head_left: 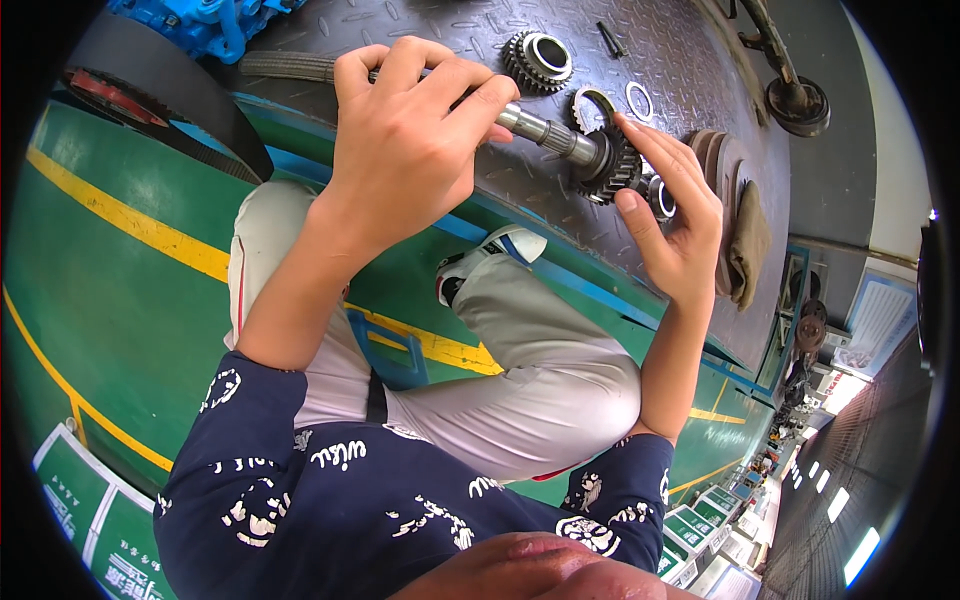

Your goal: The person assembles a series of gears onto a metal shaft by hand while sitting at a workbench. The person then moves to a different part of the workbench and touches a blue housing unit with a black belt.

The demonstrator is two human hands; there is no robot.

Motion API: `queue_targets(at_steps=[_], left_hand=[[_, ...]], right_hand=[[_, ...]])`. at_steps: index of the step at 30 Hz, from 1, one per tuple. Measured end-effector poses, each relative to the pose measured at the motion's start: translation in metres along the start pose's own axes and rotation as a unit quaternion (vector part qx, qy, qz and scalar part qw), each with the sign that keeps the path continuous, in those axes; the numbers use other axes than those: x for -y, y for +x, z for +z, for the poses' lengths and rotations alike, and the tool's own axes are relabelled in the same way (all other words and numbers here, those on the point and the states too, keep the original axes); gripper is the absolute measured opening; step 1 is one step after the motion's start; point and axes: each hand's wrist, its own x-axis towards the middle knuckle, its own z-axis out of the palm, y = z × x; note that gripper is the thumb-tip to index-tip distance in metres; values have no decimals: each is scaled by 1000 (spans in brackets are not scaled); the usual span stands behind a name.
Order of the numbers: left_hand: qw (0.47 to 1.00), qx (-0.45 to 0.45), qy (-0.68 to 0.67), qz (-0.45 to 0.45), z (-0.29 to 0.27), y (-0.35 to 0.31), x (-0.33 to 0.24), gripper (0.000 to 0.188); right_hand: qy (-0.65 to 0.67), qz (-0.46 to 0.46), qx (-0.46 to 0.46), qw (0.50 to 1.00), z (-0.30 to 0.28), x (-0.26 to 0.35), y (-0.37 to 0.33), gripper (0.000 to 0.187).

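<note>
My left hand [415,130] is closed around a steel gear shaft [548,132] and holds it slanting over the table's near edge. A dark toothed gear [612,165] sits on the shaft's right part. My right hand [675,200] has its fingertips at the gear's far side and its thumb at the near side, gripping it between them. Just beyond the gear lies a toothed ring [592,108], partly behind my right fingers. A smaller bright ring [658,197] shows beside my right palm, partly hidden.
On the dark tread-plate table [450,30] lie a larger gear [538,62], a thin ring [639,101] and a dark bolt [611,40]. At the right are stacked discs [715,165] and a brown cloth [750,245]. A black belt [160,95] and blue machinery [205,25] stand left.
</note>
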Motion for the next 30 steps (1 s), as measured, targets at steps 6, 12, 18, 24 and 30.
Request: queue_targets(at_steps=[6,12,18,24,30], left_hand=[[1000,12,-13,4,0,0,-1,31],[1000,5,0,0,0,-1,-2,31],[1000,2,-4,2,1,0,-1,31],[1000,-11,9,7,2,-1,-1,31],[1000,-28,2,0,-1,2,-1,30]], right_hand=[[2,-40,-30,999,-7,4,3,37],[29,-80,-31,996,-12,8,0,23],[77,-105,-80,988,-6,-3,-3,33],[32,31,0,999,11,0,0,75],[3,16,-29,999,-17,-15,-12,66]])
